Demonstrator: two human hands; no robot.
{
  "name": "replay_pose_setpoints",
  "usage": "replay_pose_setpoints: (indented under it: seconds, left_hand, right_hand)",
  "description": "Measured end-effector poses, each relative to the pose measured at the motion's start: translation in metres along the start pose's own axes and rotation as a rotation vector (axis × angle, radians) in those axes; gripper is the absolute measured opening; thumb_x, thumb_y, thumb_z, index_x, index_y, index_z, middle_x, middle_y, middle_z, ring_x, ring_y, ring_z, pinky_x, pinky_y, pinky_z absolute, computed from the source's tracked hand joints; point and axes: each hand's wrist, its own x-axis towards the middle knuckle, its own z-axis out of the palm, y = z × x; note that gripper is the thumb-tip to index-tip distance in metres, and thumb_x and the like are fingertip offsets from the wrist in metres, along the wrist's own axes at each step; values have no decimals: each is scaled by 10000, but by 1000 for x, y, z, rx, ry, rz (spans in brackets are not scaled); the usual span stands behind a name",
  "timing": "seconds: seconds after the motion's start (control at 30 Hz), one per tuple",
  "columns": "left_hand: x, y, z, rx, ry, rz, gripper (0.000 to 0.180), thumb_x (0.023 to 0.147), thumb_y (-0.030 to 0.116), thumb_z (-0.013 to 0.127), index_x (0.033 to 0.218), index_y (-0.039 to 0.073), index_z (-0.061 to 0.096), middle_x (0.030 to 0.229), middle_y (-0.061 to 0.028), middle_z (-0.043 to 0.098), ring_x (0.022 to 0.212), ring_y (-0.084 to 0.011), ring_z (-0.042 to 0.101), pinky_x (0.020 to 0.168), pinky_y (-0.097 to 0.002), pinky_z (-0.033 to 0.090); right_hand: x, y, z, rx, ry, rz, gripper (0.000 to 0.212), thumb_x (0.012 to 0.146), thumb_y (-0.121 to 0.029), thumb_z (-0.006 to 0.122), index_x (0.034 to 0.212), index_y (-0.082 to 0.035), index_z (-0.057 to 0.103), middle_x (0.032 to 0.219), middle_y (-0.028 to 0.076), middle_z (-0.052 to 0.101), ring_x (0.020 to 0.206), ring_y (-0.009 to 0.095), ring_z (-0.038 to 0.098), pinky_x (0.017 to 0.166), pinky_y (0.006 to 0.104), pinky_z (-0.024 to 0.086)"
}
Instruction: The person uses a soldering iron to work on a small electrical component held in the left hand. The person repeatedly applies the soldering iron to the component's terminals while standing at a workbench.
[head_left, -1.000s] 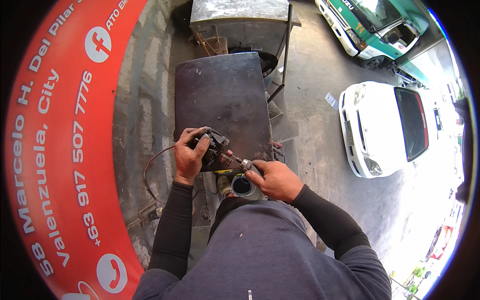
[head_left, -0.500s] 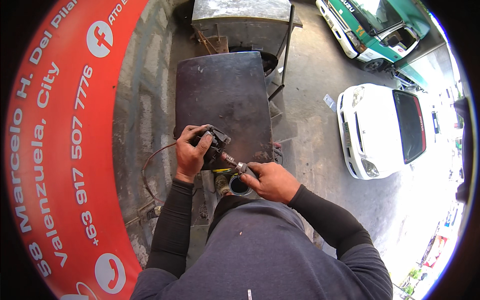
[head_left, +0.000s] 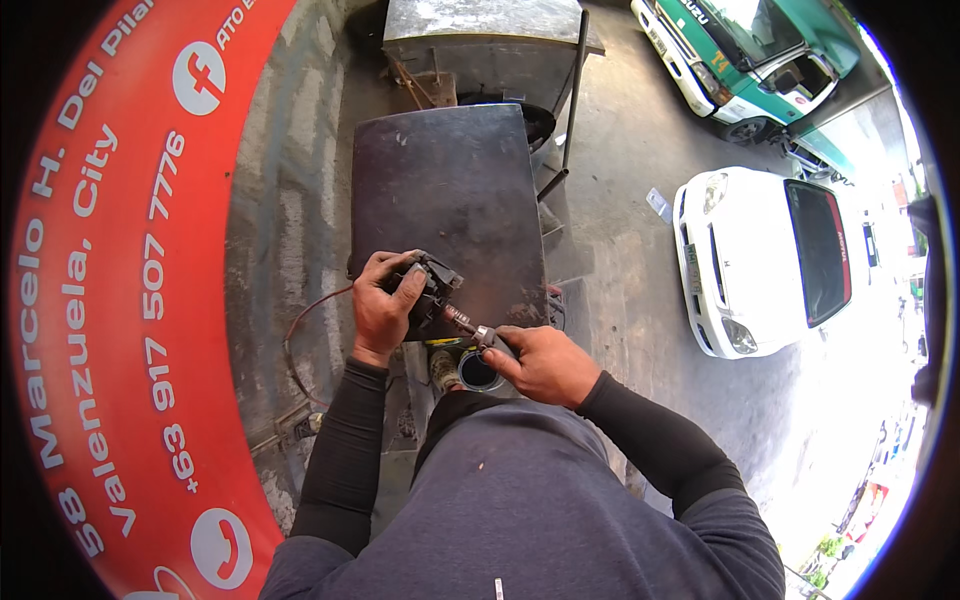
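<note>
My left hand (head_left: pixel 380 318) is closed around a dark, blocky part (head_left: pixel 436 272), its thumb lying on top, above the near edge of a dark flat tabletop (head_left: pixel 440 180). In my right hand (head_left: pixel 550 367) is a tool (head_left: pixel 486 336) with a dark handle, a silver collar and a thin ribbed, reddish shaft. The shaft's tip meets or nearly meets the lower side of the part; exact contact is too small to tell. A reddish cord (head_left: pixel 297 335) curves from beside my left hand down to the lower left.
Below the table's near edge stands a round container (head_left: pixel 480 370) with dark contents, by my foot. A metal box (head_left: pixel 480 25) and an upright pole (head_left: pixel 576 90) stand beyond. A red banner (head_left: pixel 120 300) lines the left; a white car (head_left: pixel 750 262) and green truck (head_left: pixel 800 75) are right.
The tool's shaft has shifted very slightly against the dark part. Both hands keep the same hold and almost the same place.
</note>
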Motion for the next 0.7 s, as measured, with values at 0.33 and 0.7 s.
replay_pose_setpoints:
  seconds: [0.33,0.7]
  left_hand:
    - [1,0,0,21,-3,4,437,1056,290,876,1321,-58,855,1220,-105,765,1119,-216,776,1016,-347,609]
    - [3,-6,-2,61,-16,28,454,1055,306,884,1324,-57,855,1227,-100,764,1114,-218,778,1009,-344,608]
  right_hand:
    - [3,-2,-6,-53,-6,2,485,1177,-459,687,1196,14,790,936,283,799,929,509,789,830,574,610]
    - [3,3,-3,12,3,3,489,1171,-471,698,1189,8,795,918,274,795,906,500,789,826,560,609]
